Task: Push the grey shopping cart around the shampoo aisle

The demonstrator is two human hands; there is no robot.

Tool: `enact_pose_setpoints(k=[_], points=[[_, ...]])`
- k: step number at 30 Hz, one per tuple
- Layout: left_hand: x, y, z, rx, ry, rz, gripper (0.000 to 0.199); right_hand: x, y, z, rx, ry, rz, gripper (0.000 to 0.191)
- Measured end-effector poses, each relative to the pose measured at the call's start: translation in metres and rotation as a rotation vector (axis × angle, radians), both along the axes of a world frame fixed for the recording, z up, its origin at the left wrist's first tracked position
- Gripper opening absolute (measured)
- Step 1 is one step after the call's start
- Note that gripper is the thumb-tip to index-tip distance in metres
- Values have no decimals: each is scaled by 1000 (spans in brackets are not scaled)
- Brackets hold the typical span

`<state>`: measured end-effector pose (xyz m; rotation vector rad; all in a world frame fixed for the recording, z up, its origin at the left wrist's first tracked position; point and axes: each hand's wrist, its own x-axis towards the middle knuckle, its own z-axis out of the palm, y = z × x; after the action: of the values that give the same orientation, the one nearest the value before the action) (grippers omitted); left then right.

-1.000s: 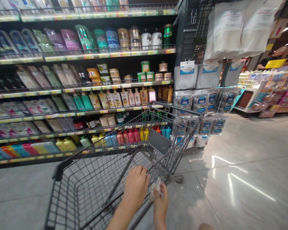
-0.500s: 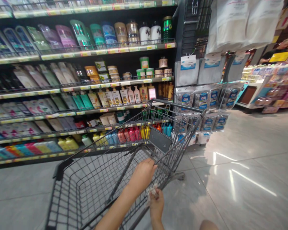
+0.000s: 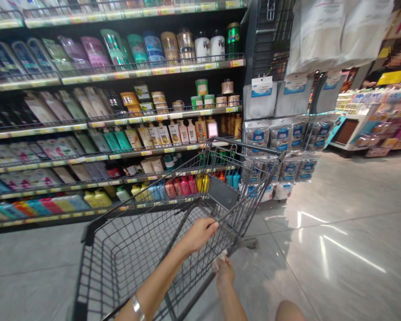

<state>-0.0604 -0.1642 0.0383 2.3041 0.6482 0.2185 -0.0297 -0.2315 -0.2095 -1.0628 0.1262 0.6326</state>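
Observation:
A dark wire shopping cart (image 3: 223,191) stands slantwise before me, its basket bare inside. My left hand (image 3: 202,234), with a silver bracelet on its wrist, is closed on the cart's upper side rail, its fingers curled over the wire. Lower and to the right, my right hand (image 3: 224,269) pinches a crumpled whitish cloth or tissue (image 3: 218,261) against the outside of the cart, just above the lower frame bar.
Shelves (image 3: 153,71) of bottles and jars run along the left behind the cart. Packaged goods (image 3: 282,138) hang at the shelf end. A display counter (image 3: 350,129) stands at the back right, with a person partly visible behind it.
My right hand has moved slightly up and right with the crumpled piece. My left forearm shows more, with its bracelet now in view. The cart's near left corner has shifted a little right.

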Motion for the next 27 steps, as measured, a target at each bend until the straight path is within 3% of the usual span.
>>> enact_pose_setpoints(k=[6,16,21,27], points=[[2,2,-3,-95,-4,7,38,30,6,27,-35,118,-5,39],[1,-1,1,-95,-5,30,36,72,5,68,-10,-14,-31,43],[2,-5,3,-43,8,47,35,73,0,71,-64,-138,-87,42],[3,-6,4,-21,39,53,35,71,-5,59,-131,-277,-97,38]])
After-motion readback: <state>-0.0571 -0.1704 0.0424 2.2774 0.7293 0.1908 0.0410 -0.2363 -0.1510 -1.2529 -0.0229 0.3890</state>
